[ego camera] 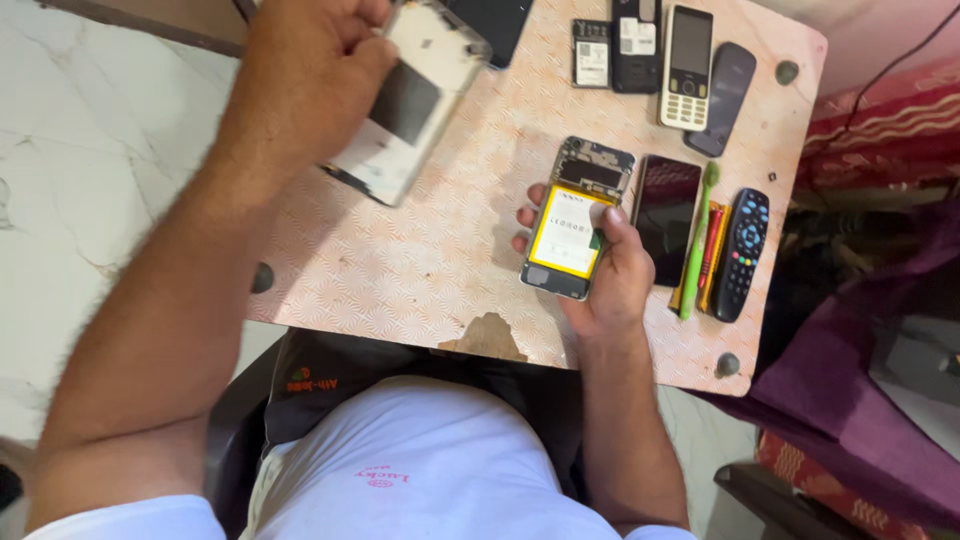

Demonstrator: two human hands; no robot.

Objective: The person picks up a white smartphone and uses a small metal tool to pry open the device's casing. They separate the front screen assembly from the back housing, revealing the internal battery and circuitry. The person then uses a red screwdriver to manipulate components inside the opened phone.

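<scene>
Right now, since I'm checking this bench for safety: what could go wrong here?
The right hand grips an opened phone with its yellow battery exposed; pressing or prying there might damage it. The left hand holds a back cover above the table, where it could slip.

Opened phone (574,222), yellow battery, flat; white cover (412,105), seemingly raised

Place: a room in a home, used for phone repair.
Signs: white marble floor (60,150), small patterned table (420,260) with opened phones, TV remote (741,253), toothbrush (697,240), striped bedding (880,120).
</scene>
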